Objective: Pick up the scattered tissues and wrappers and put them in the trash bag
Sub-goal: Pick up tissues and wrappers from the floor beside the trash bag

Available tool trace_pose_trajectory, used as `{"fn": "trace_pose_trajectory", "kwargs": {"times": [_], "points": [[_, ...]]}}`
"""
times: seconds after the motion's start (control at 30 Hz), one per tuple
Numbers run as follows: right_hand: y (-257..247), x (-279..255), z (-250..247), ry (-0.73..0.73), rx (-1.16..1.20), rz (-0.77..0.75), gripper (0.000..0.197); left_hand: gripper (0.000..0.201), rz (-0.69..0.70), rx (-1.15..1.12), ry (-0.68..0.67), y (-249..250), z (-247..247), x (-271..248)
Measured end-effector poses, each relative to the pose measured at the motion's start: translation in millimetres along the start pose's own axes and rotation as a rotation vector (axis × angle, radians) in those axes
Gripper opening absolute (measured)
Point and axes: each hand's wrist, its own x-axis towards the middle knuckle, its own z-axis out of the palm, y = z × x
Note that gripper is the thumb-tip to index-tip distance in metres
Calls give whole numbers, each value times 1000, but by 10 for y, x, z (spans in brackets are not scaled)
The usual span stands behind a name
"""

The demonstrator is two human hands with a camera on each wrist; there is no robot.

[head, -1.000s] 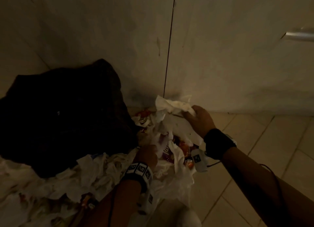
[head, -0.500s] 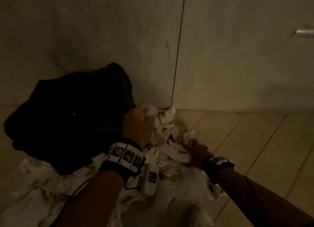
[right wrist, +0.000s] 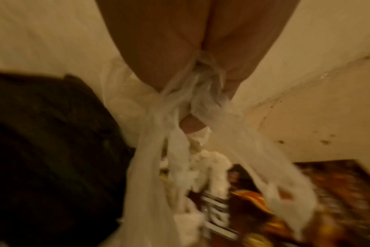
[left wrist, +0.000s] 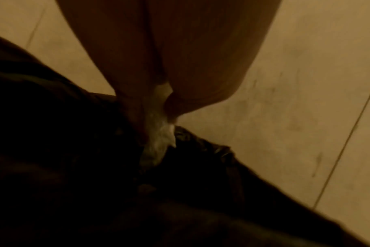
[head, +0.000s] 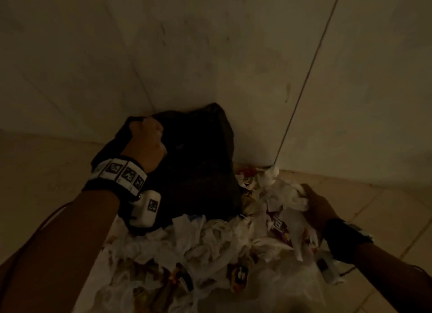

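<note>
My left hand point(head: 146, 144) grips a tissue point(left wrist: 158, 137) over the trash bag point(head: 196, 167); my right hand point(head: 315, 207) clutches more tissues point(right wrist: 201, 93).
Wrappers point(head: 279, 228) lie in the floor pile just right of the bag, dim and blurred.

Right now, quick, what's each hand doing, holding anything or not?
Left hand: closed on a white tissue at the black trash bag.
Right hand: closed on a bunch of white tissues from the pile.

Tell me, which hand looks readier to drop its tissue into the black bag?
Left, probably. The left hand already holds a tissue at the black trash bag rim; the right hand grips tissues down in the floor pile.
</note>
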Motion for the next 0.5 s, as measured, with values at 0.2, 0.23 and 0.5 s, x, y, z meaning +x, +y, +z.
{"fn": "trace_pose_trajectory", "kwargs": {"times": [0.2,0.23,0.5], "points": [[-770,-118,-423,136,405,-209,81,4,-180,50,-210,-529,128,-81],[-961,-159,-507,144,474,-248,76,5,-196,64,-272,-593,161,-82],[-2535,38,-832,53,776,-641,43,42,119,291,-125,-515,-3,-49]]}}
